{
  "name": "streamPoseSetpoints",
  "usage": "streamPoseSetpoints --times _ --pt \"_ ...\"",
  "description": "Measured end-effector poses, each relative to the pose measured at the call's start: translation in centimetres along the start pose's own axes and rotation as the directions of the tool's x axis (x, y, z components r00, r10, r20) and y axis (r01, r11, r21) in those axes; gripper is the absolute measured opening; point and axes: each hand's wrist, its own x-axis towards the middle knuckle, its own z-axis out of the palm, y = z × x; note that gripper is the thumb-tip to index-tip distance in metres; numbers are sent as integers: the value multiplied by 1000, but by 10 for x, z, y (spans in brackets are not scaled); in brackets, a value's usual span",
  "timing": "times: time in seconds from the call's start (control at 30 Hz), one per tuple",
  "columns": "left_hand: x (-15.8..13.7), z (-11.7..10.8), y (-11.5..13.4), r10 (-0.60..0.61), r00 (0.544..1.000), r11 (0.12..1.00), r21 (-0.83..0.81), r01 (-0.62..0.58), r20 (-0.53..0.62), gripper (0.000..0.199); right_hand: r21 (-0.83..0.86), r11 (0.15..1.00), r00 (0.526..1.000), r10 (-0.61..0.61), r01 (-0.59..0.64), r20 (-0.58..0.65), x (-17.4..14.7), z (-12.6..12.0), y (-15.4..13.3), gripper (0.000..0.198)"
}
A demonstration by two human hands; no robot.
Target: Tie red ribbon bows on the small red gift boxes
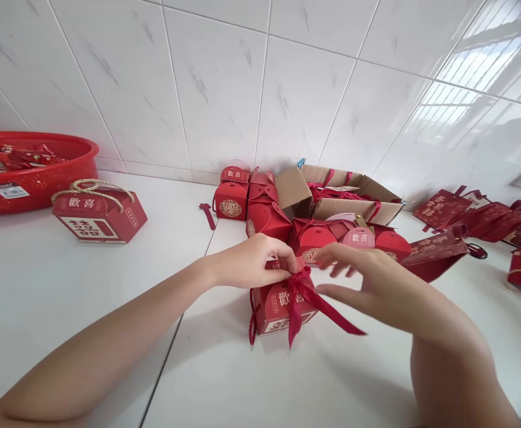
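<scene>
Pinching a crimson ribbon bow near its top, the left hand's fingers meet above a red gift box; the right hand's fingers are parted and loose just beside it. The gift box sits on the white tabletop, before other red boxes and an open carton.

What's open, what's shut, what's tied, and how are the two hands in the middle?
Front box: upright, top partly hidden
Ribbon: knotted, ends loose
Left hand: pinching at the knot
Right hand: open
Cardboard box: open
Red basket: open, holding red packets
Gold-corded box: shut, upright
</scene>
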Motion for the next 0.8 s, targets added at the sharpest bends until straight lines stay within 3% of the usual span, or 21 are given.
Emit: streamPoseSetpoints --times 0.17,0.4,0.63,0.8 --pt "2 -1 -3 11 1000 999 39 -10 -27 14 212 940 947 -296 266 125 28 7 19 21" --pt "1 -1 0 34 999 991 131 -30 -34 15 241 935 959 -279 261 44 31 10 22 1" --pt "-2 2 9 105 993 898 434 -76 -43 19 163 953 964 -264 255 36 24 5 23 12" --pt "-4 4 12 139 989 842 531 -94 -44 19 218 941 958 -279 261 59 23 4 24 15"
